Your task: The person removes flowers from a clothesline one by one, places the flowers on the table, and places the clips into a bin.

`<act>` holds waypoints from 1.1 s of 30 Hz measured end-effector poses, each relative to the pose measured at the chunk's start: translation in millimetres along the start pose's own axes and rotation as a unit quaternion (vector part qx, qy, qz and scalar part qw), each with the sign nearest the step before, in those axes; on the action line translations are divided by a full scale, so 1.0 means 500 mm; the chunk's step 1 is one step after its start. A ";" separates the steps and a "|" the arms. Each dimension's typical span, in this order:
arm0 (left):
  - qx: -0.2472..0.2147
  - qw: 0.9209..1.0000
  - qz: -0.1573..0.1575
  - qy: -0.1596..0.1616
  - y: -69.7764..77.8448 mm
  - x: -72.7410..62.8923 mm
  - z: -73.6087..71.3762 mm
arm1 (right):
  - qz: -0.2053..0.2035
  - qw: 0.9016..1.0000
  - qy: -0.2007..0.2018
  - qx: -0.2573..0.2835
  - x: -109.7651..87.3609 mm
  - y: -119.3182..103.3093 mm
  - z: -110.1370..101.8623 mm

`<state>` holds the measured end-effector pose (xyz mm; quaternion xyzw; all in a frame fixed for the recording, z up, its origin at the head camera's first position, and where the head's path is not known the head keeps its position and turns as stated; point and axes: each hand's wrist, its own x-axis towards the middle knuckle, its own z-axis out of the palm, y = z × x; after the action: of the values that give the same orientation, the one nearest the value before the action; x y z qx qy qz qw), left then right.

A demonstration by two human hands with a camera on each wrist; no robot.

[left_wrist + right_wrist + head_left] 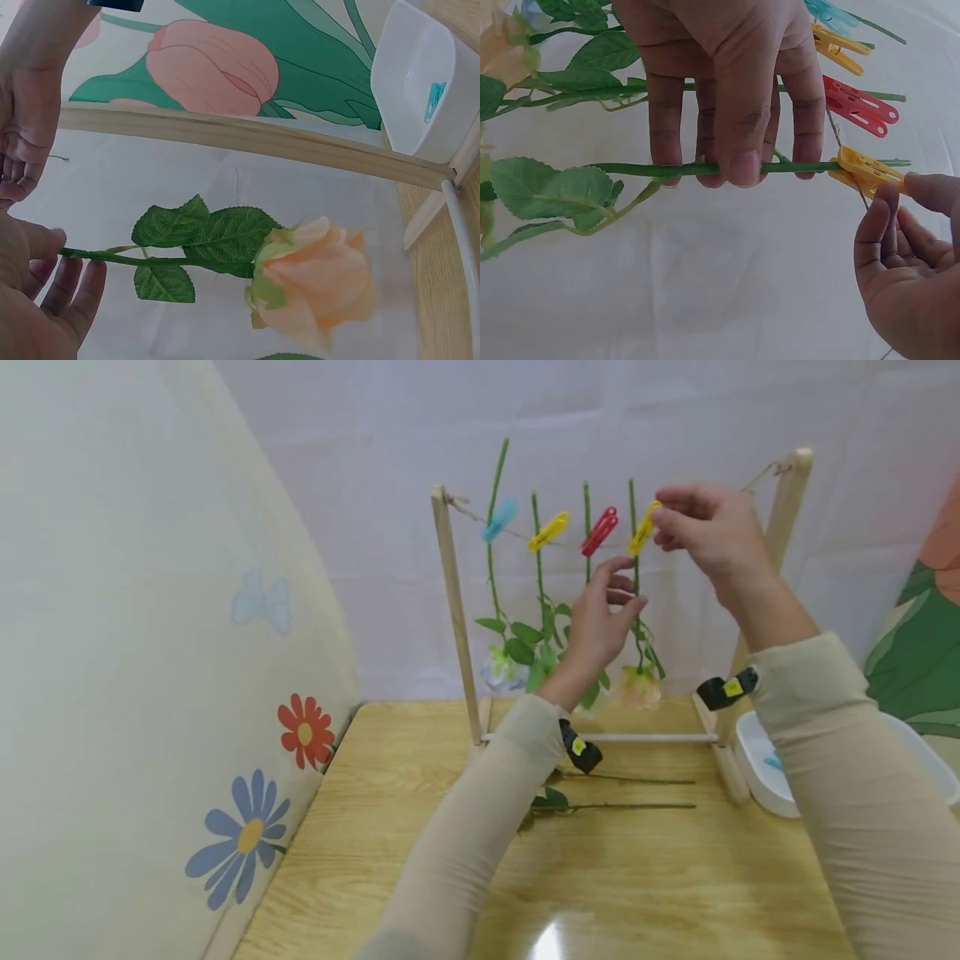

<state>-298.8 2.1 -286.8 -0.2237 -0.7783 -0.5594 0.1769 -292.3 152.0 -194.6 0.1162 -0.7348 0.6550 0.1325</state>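
Note:
My left hand (600, 622) pinches the green stem of a peach rose (319, 277) that hangs bloom-down, with the thumb in front and the fingers behind. Just above it, my right hand (712, 531) pinches the end of a yellow clothespin (870, 172) between thumb and index finger. That clothespin's jaws sit on the stem at the twine. Left of it on the same line, a red clothespin (600, 532), another yellow clothespin (550, 531) and a blue clothespin (500, 521) hold further upside-down flowers; the left hand and forearm partly hide these blooms.
Wooden posts (455, 610) with a white crossbar (645, 738) form the rack on the wood-grain table (390, 793). Two flower stems (637, 806) lie in front, their heads behind the left sleeve. At the right stands a white bin (409, 82) with a teal clothespin (434, 101) inside.

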 end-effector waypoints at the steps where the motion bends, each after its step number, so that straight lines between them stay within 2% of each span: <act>1: 0.003 1.000 0.000 0.001 0.000 0.001 0.000 | -0.001 1.000 0.000 0.002 0.001 0.000 0.001; 10: 0.000 1.000 -0.020 0.004 0.000 0.002 -0.011 | 0.022 0.999 -0.015 -0.027 0.004 -0.002 0.012; 20: 0.014 1.000 0.006 0.014 -0.011 -0.005 -0.022 | 0.035 0.999 0.003 -0.024 0.002 0.002 0.028; 26: 0.012 0.999 0.030 0.015 -0.005 -0.001 -0.024 | 0.021 0.999 0.041 0.028 -0.003 0.002 0.033; 33: 0.006 1.000 0.027 0.008 0.004 -0.007 -0.022 | 0.009 0.989 0.103 0.106 -0.008 -0.002 0.033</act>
<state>-294.2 -8.2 -283.6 -0.2391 -0.7741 -0.5512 0.1994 -288.8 135.7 -196.9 0.0548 -0.6448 0.7388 0.1881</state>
